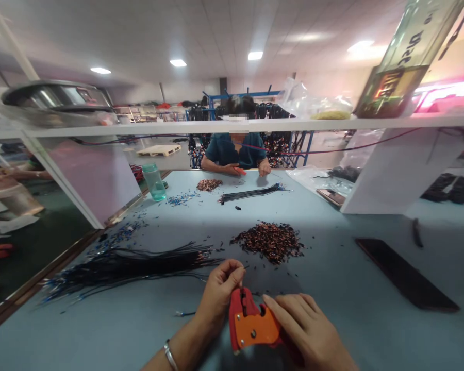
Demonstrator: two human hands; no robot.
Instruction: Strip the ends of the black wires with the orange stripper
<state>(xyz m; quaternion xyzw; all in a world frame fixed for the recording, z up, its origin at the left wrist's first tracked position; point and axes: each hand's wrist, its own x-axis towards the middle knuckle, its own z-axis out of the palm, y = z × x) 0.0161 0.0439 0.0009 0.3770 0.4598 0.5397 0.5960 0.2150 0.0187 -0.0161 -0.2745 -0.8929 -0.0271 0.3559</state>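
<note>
My right hand point(307, 327) is wrapped around a red and orange wire stripper point(255, 327), its jaws pointing away from me. My left hand point(220, 288) pinches a thin black wire just beyond the stripper's jaws; most of that wire is hidden by the hand. A blue-tipped wire end point(185, 313) pokes out beside my left wrist. Left of that hand lies a long bundle of black wires point(139, 265) with blue and silver terminals at its far left. Past the stripper is a pile of black and copper-coloured wire scraps point(270, 241).
A dark flat tray-like slab point(406, 273) and a phone point(331, 197) lie on the right. Blue bits point(119, 234) and a green bottle point(153, 183) are at the left. Across the table point(325, 288), a person point(235, 152) holds a red tool. A white shelf point(232, 125) spans above.
</note>
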